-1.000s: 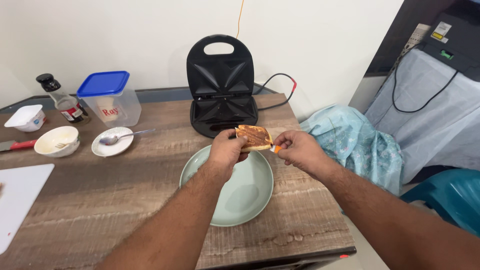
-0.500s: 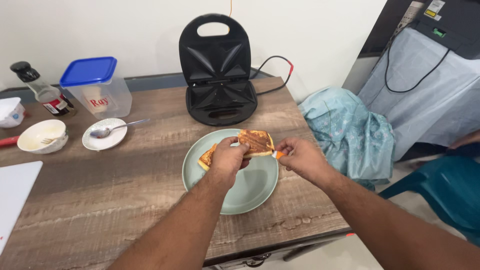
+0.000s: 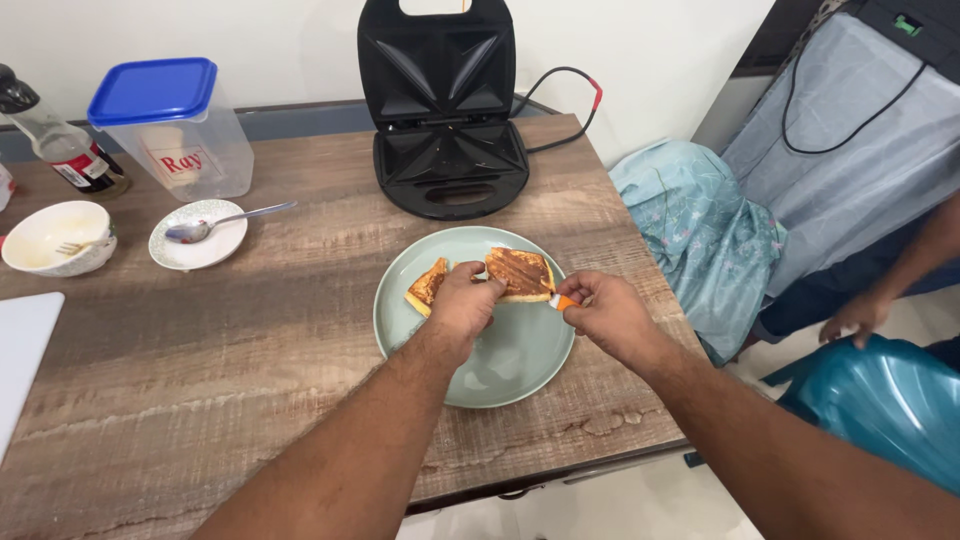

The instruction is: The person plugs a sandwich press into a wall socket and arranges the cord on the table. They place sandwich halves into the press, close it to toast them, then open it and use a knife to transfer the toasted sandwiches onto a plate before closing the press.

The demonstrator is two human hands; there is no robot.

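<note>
Toasted sandwich (image 3: pixel 520 272) in left hand (image 3: pixel 463 305), green plate (image 3: pixel 505 365)

Your left hand (image 3: pixel 462 302) and right hand (image 3: pixel 603 313) are bare; both forearms are uncovered, with no sleeves, rings or watch showing.

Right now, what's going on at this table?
A person is handling toasted sandwich pieces over a pale green plate on a wooden table. The left hand grips the toast, with another piece lying on the plate beside it. The right hand pinches a small orange-and-white tool at the toast's edge. An open black sandwich maker stands empty behind the plate.
</note>
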